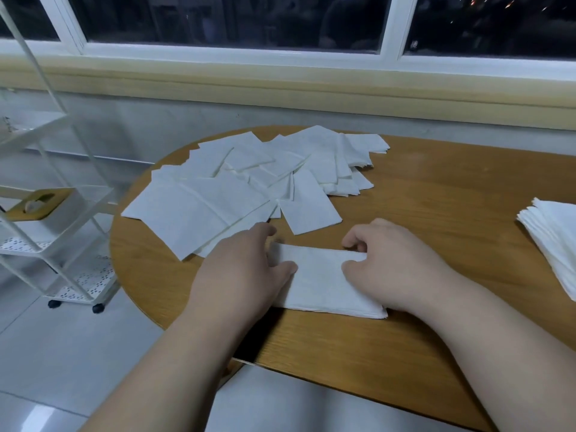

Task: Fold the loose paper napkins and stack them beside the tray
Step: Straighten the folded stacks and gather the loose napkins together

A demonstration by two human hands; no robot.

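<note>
Left hand (pixel 243 269) grips the left end of a folded napkin (pixel 324 285) — right hand (pixel 396 263) pinches its far right edge, fingers curled. It lies flat between them near the table (pixel 452 194) edge — loose napkins (pixel 243 182) beyond, stack (pixel 554 241) at right.

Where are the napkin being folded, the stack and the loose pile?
Napkin being folded (pixel 321 280): head view, bare middle.
Napkin stack (pixel 553 238): head view, top sheet.
Loose napkin pile (pixel 249 179): head view, centre.

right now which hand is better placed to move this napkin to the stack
Right. Both hands hold the folded napkin, but the stack lies nearer the right hand; the left hand is by the loose pile.
</note>
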